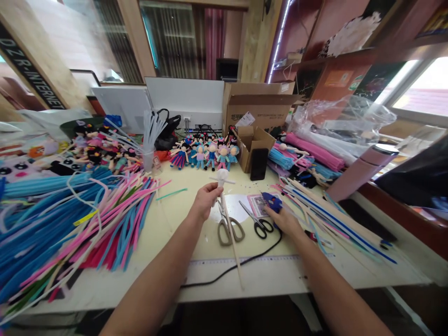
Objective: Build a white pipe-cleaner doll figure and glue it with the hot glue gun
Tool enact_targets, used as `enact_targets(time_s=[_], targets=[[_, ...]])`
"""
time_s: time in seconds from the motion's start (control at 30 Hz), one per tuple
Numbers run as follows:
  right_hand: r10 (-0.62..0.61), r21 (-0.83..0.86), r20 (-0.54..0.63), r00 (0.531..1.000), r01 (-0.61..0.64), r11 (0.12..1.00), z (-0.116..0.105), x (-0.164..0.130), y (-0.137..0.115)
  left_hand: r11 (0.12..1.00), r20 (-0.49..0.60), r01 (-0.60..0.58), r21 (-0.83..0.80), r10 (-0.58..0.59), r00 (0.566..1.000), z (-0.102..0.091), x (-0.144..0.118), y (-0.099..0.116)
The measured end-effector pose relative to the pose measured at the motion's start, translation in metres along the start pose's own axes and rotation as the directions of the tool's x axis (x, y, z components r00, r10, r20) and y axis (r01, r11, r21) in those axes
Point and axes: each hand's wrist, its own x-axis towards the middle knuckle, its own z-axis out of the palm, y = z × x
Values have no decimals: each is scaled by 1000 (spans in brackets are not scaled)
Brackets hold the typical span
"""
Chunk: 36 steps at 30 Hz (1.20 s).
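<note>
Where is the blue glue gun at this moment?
In the head view, the blue glue gun lies right of centre on the table under the right hand, just right of the black-handled scissors.

Blue and pink pipe cleaners (70, 224), white doll (222, 177), blue glue gun (272, 201), black-handled scissors (258, 223), grey-handled scissors (229, 228), pale yellow table (175, 219).

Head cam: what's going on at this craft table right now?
A person's left hand holds up an unfinished white doll with a long stem trailing down. Their right hand rests on a blue glue gun lying on the table, its black cord running toward the front edge. Two pairs of scissors lie between the hands. Piles of pipe cleaners and finished dolls surround them.
</note>
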Motion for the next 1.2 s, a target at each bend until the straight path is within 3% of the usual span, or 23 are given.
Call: enact_targets(time_s=[0.13,0.33,0.43,0.53,0.7,0.8,0.87,1.03,1.2], targets=[[-25,43,-18,1000,26,999,2,-8,11,1000,5,-25,-7,25,1000,0,-1,5],[55,156,-94,994,-40,987,-7,-42,30,999,-44,-9,-51,6,999,-18,8,-10],[48,70,-152,987,-37,997,-19,-66,24,997,-38,-7,-76,4,999,-24,11,-16],[-27,78,-85,996,34,996,-24,-78,2,998,-14,-15,-67,14,1000,-25,11,-16],[-267,187,98,959,245,951,0,-44,-59,1000,34,-19,10,19,999,-24,7,-15],[-232,53,278,932,226,973,25,-9,-93,999,41,-34,38,33,999,-26,6,-14],[-195,12,336,922,202,979,42,9,-108,998,20,-43,55,42,999,-27,5,-13],[-116,-2,370,922,125,992,72,30,-117,990,-37,-63,124,68,997,-26,6,-10],[-62,127,338,939,20,992,70,34,-104,947,-99,-152,282,186,977,-31,11,-12]])
